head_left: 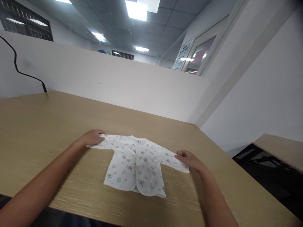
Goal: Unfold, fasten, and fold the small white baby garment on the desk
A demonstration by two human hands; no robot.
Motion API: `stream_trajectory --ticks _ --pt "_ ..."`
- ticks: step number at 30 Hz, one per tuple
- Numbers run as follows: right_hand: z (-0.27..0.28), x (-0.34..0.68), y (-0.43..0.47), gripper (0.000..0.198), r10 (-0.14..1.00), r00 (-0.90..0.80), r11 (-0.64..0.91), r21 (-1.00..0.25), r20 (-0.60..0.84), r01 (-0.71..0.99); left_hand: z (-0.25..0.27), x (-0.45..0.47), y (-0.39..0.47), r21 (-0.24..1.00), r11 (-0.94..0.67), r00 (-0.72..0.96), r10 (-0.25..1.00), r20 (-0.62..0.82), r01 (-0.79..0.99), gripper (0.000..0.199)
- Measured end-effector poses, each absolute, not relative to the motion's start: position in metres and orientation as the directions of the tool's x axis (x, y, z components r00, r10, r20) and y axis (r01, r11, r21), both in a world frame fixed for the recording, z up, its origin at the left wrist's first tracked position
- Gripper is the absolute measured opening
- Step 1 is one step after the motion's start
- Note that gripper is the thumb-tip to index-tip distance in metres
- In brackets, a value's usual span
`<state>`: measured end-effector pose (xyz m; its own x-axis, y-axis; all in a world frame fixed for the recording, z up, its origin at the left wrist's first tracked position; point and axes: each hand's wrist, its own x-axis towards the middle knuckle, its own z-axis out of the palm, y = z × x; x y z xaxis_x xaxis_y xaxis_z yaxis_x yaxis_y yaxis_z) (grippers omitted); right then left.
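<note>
A small white baby shirt (129,167) lies spread on the wooden table, front side up, with both sleeves stretched out sideways. It has a print of little green and grey animals and leaves, a round neck with a printed label, and a front opening down the middle. My left hand (92,137) is closed on the sleeve at the left, near the cuff, thumb over the cloth. At the other sleeve, my right hand (189,159) pinches the cloth near its cuff, with the fingers curled. The undersides of both grips are hidden.
The light wooden table (59,123) meets a low white partition (132,85) at the back. A black cable (26,74) hangs down at the left. Beyond the table's right edge stands another wooden surface (281,146) with dark space beneath it.
</note>
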<state>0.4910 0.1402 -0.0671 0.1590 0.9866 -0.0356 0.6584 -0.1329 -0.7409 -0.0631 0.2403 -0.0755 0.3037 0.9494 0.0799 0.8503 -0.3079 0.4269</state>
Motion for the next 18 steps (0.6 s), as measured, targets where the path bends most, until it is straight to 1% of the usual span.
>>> stream_trajectory --ticks 3,6,8,11,14,16,18 --pt "-0.064 0.492 0.137 0.033 0.985 0.128 -0.168 -0.754 -0.113 0.634 -0.072 -0.065 0.24 0.418 -0.283 0.288 0.956 0.053 0.863 0.048" --pt "-0.062 0.494 0.134 0.033 0.98 0.122 -0.2 -0.743 -0.159 0.638 -0.07 -0.065 0.239 0.421 -0.287 0.288 0.956 0.062 0.86 0.047" --pt "-0.062 0.496 0.133 0.034 0.982 0.135 -0.19 -0.751 -0.136 0.632 -0.069 -0.064 0.239 0.417 -0.289 0.287 0.955 0.07 0.861 0.045" --pt "-0.065 0.5 0.135 0.033 0.978 0.184 -0.197 -0.756 -0.103 0.624 -0.071 -0.06 0.24 0.377 -0.282 0.268 0.959 0.091 0.882 0.04" --pt "-0.07 0.503 0.142 0.031 0.963 0.245 -0.249 -0.705 -0.109 0.665 -0.076 -0.053 0.244 0.333 -0.281 0.251 0.959 0.131 0.9 0.037" --pt "-0.073 0.503 0.148 0.028 0.949 0.31 -0.26 -0.678 -0.051 0.687 -0.08 -0.047 0.247 0.319 -0.271 0.231 0.96 0.159 0.908 0.036" --pt "-0.076 0.5 0.155 0.025 0.923 0.383 -0.257 -0.667 0.046 0.7 -0.082 -0.04 0.25 0.329 -0.246 0.187 0.961 0.203 0.912 0.035"
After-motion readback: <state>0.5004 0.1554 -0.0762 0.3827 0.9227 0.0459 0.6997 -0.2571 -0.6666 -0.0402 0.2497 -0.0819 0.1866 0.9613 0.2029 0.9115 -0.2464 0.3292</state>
